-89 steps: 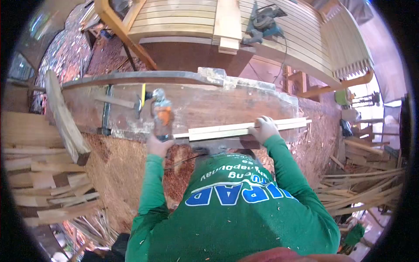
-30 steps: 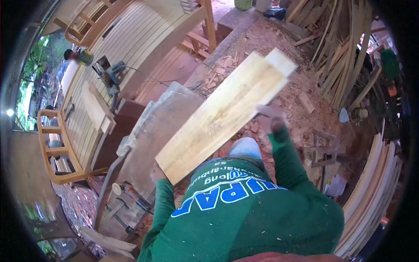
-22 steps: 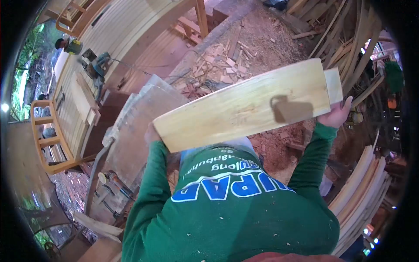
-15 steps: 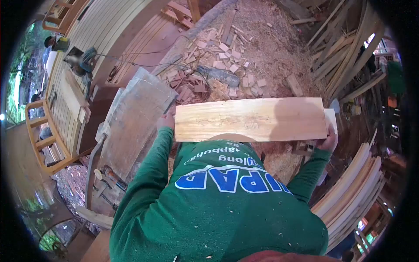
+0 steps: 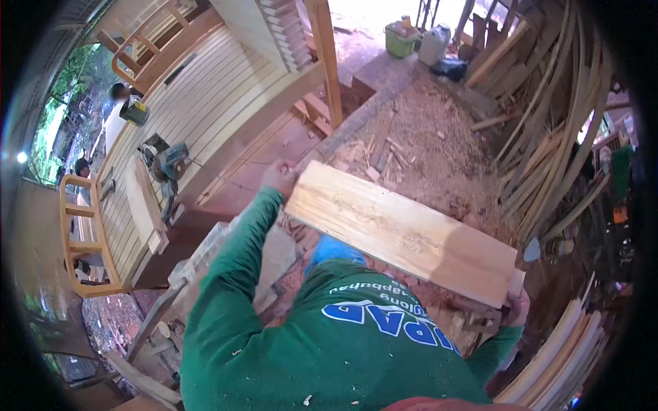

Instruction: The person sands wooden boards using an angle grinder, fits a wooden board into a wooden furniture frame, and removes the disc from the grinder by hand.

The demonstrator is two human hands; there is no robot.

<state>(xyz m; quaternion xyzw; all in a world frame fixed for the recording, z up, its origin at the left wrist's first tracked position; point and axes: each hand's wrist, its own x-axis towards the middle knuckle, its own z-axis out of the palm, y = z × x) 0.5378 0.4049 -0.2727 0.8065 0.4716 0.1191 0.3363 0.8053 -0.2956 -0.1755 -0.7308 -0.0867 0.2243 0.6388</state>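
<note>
A broad, pale wooden board (image 5: 401, 233) is held across the front of my body, its left end higher in view than its right. My left hand (image 5: 280, 178) grips the upper left end, fingers closed at the board's corner. At the lower right end, my right hand (image 5: 516, 306) is wrapped round the edge, its fingers partly hidden. A second, smaller wood piece (image 5: 516, 282) sticks out from under the board beside my right hand.
A slatted wooden bed frame (image 5: 219, 79) bears a power saw (image 5: 170, 161) and stacked boards (image 5: 142, 202). The worn workbench (image 5: 274, 257) stands below it. Scraps litter the floor; long strips (image 5: 548, 151) lean at right. Two people are beyond the frame.
The board has turned from level to slanting, its left end raised with my left hand and its right end lowered with my right. The view has shifted toward the bed frame.
</note>
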